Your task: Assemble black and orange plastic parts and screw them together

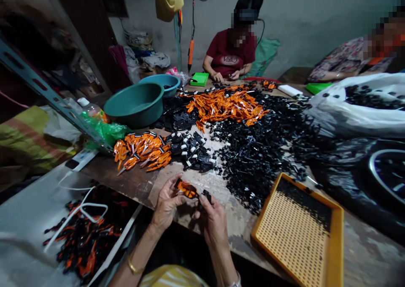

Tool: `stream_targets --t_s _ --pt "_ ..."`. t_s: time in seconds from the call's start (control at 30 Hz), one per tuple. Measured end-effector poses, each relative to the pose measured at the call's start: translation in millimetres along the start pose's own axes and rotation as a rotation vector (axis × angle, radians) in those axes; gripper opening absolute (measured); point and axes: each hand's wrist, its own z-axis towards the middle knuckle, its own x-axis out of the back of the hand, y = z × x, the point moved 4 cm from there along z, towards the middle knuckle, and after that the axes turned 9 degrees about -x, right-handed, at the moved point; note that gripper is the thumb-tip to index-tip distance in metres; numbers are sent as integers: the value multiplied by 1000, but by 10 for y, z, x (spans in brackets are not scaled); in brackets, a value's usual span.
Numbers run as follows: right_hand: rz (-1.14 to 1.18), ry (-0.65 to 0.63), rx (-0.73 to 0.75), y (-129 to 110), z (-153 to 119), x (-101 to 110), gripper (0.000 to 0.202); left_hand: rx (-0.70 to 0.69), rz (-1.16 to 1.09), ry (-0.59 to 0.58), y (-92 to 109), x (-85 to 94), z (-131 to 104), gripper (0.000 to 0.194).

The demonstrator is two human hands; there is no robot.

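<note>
Plainly, our worktable (367, 249) bears a broad heap of black parts (253, 152) just beyond and left of the yellow tray (337, 236). Farther beyond the tray, we see a pile of orange parts (228, 103). Left of the tray, our left hand (167, 203) pinches an orange piece (187, 189); our right hand (215, 217) grips a small black part (207, 195) close beside it. Whether the two touch, we cannot tell.

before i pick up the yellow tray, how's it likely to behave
The yellow tray is probably stiff, given its straight, raised walls. It may be light for its size, as its floor looks perforated. The small black pieces bunched toward its far end would likely slide if tilted.
</note>
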Motion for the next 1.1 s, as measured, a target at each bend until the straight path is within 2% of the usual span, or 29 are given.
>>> stream_targets --t_s 0.17,0.23,0.43,0.57,0.63,0.73,0.83,0.97,1.1 --pt "95 -91 -31 9 28 -109 31 -4 -15 -116 -18 -6 -25 44" --pt "74 -100 -56 8 49 -159 33 -14 -23 -121 -17 19 -26 42" --pt "-150 -115 -99 -11 114 -285 42 -64 -68 -31 2 169 39 36" --pt "-451 -150 -88 -164 173 -256 45 -34 -180 57 -22 333 100 35" --pt "-647 -100 -16 -372 279 -192 42 -15 -216 80 -37 419 125 34" --pt "-929 113 202 -811 548 -120 27 18 -248 92 -66 519 146 34" --pt "-1191 264 328 -1087 862 -194 18 51 -262 96 -88 562 152 36" --pt "-1476 316 351 -1050 1132 -402 19 80 -268 106 -67 553 141 39" --pt "-1626 273 431 -987 1136 -538 22 116 -249 114 -44 544 87 41"
